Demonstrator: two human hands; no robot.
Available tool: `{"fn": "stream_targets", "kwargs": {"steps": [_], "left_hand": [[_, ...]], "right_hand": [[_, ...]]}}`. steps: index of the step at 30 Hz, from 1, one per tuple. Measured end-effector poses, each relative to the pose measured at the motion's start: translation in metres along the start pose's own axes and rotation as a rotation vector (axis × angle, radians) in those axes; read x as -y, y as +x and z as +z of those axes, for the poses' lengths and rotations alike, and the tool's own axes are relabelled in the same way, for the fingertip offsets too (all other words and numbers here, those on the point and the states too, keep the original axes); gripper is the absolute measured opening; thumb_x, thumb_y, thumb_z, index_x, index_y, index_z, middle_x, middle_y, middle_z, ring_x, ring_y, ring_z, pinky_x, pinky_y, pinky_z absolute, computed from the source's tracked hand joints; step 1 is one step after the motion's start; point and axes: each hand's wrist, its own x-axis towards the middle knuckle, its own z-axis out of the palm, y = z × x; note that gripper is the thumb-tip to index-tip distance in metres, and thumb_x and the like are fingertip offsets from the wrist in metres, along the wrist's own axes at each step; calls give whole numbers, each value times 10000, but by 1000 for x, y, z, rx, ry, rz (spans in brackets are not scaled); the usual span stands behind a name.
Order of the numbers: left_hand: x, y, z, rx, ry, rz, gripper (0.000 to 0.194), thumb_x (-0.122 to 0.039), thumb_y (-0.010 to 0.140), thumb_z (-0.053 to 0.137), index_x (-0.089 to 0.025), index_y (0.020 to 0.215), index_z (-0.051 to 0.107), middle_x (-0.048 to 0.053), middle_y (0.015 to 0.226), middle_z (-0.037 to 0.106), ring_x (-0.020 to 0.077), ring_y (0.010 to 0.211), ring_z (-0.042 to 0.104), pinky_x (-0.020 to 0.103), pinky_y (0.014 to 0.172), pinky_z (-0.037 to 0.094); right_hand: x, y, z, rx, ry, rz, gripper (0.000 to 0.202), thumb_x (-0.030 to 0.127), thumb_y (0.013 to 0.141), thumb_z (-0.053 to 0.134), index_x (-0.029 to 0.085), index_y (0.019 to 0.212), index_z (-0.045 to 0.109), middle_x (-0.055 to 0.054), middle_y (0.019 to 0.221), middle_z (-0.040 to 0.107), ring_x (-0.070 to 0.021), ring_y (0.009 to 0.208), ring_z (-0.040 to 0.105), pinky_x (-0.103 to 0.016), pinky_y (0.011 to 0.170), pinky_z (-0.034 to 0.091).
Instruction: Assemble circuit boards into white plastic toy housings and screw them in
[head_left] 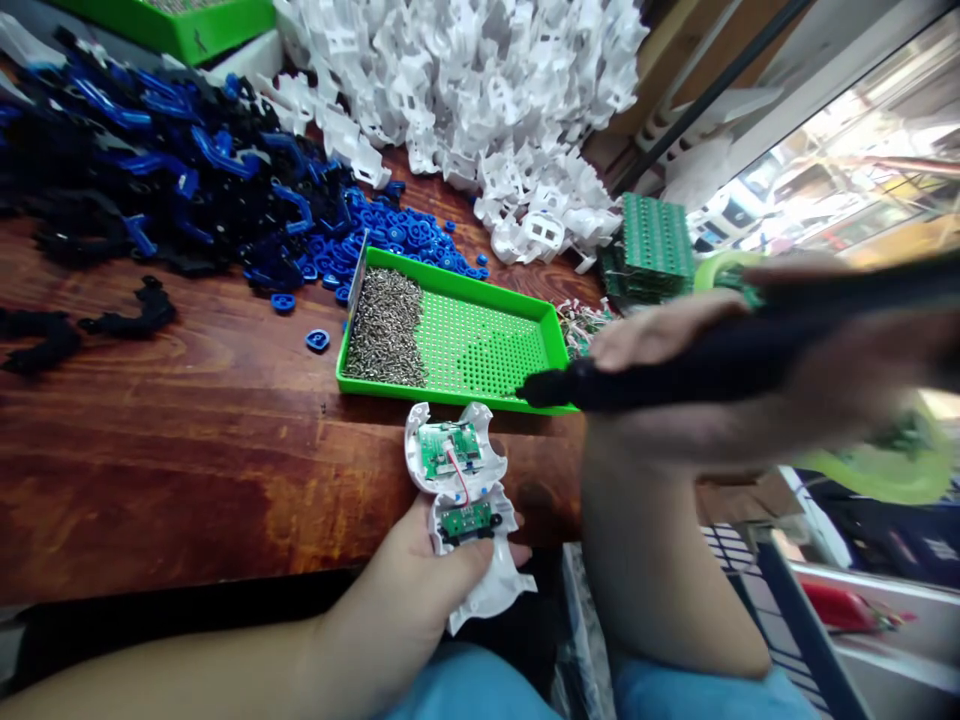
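My left hand (420, 570) is wrapped round an opened white plastic shell (491, 580) near the table's front edge. Two green circuit boards (450, 448) sit inside its halves, joined by thin wires. On the right, my right hand (675, 400) grips a long black screwdriver-like tool (697, 370), blurred by motion. The tool's tip points left, over the front right rim of a green tray (480, 290). Small metal screws (384, 325) fill the left part of that tray.
Behind the tray lie white shells (465, 80), small blue parts (405, 232) and blue and black pieces (187, 160). Stacked green boards (656, 240) stand at back right, near a yellow-green round holder (900, 455). Another green tray (184, 30) is at back left.
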Motion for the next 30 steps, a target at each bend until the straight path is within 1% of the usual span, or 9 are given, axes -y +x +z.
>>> {"fn": "stream_targets", "kwargs": {"steps": [2,4,6,8,12,16,25,28,30], "left_hand": [[-1,0,1,-11,-42,-6,243,-176,754,680,-139,984,610,68,900,711,194,853,671,288,772,504],[-2,0,1,-8,-71,-11,259,-176,727,709,-137,965,617,69,895,707,207,857,675,291,761,511],[-2,-1,1,0,-78,-19,272,-176,714,722,-140,964,624,70,890,709,212,863,676,290,763,512],[-2,-2,0,9,-77,-27,273,-175,714,723,-146,969,630,69,888,713,208,870,676,280,767,509],[-3,-3,-1,38,-86,-31,269,-165,709,722,-161,967,644,60,904,715,212,895,674,272,774,507],[-4,-2,0,19,-104,-26,290,-140,679,727,-162,957,649,50,882,717,212,875,679,265,752,510],[-5,-1,2,0,-104,-23,272,-118,672,720,-148,934,655,56,880,714,206,851,681,263,742,517],[-4,-2,1,10,-86,-23,265,-123,706,700,-152,965,657,64,930,712,215,885,676,280,772,514],[-4,-2,0,14,-83,-29,276,-118,713,693,-157,983,653,66,955,711,226,912,672,293,790,513]], "right_hand": [[-25,10,14,-21,28,-82,195,430,807,521,235,795,530,77,467,463,-94,352,457,-228,341,349],[-46,16,26,16,46,-80,207,436,798,539,230,781,533,83,438,450,-95,342,452,-224,321,326],[-58,18,33,47,59,-73,234,459,769,578,231,773,523,91,440,438,-90,339,452,-225,312,316],[-62,18,36,54,60,-75,255,466,747,606,233,768,505,100,451,431,-81,332,447,-225,306,310],[-64,16,39,56,31,-80,270,479,757,603,234,772,492,110,432,438,-77,320,433,-222,309,311],[-63,17,40,45,8,-68,289,505,760,603,237,746,497,106,418,435,-79,318,417,-226,309,314],[-64,11,39,100,50,-67,214,414,764,615,226,736,517,86,463,451,-86,336,439,-234,328,318],[-61,11,39,60,48,-64,146,360,790,578,225,761,532,80,466,455,-90,347,448,-238,345,319],[-51,13,37,5,54,-117,113,324,804,545,223,752,547,77,455,451,-91,351,448,-235,336,307]]}}
